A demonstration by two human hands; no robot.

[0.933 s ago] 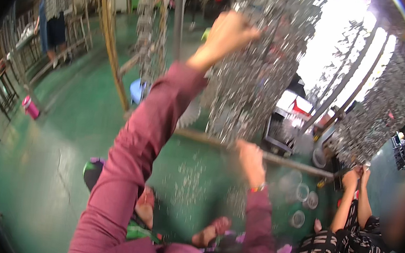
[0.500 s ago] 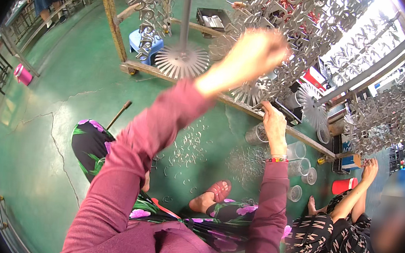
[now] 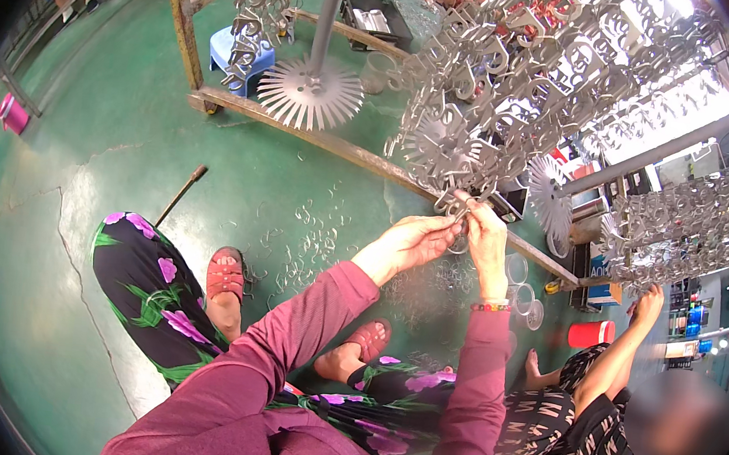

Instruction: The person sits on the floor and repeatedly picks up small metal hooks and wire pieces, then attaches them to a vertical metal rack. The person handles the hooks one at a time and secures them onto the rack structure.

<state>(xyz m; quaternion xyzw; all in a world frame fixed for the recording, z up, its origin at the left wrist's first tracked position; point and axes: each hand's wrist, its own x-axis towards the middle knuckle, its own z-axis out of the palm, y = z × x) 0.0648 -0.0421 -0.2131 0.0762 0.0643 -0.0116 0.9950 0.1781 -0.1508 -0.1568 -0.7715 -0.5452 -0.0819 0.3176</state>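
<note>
My left hand (image 3: 416, 239) and my right hand (image 3: 488, 239) meet at the lower end of the hanging metal pieces. Between their fingertips is a small curved metal hook (image 3: 453, 208), partly covered by the fingers. The left hand pinches at its lower side, while the right hand's thumb and fingers close on it from the right. Just above hangs a dense cluster of linked silver hook-shaped pieces (image 3: 522, 94). A round fan of flat metal blades (image 3: 442, 147) shows partly behind the cluster.
A wooden rail (image 3: 320, 146) crosses ahead of me. Loose metal clips (image 3: 302, 235) lie scattered on the green floor. Clear plastic cups (image 3: 523, 297) and a red bucket (image 3: 591, 334) stand to the right, beside a seated co-worker (image 3: 573, 432). A bladed disc (image 3: 310, 95) surrounds a grey post.
My left hand has come down from high among the hanging pieces to meet my right hand. The right hand has stayed low near the rail. The view has shifted slightly.
</note>
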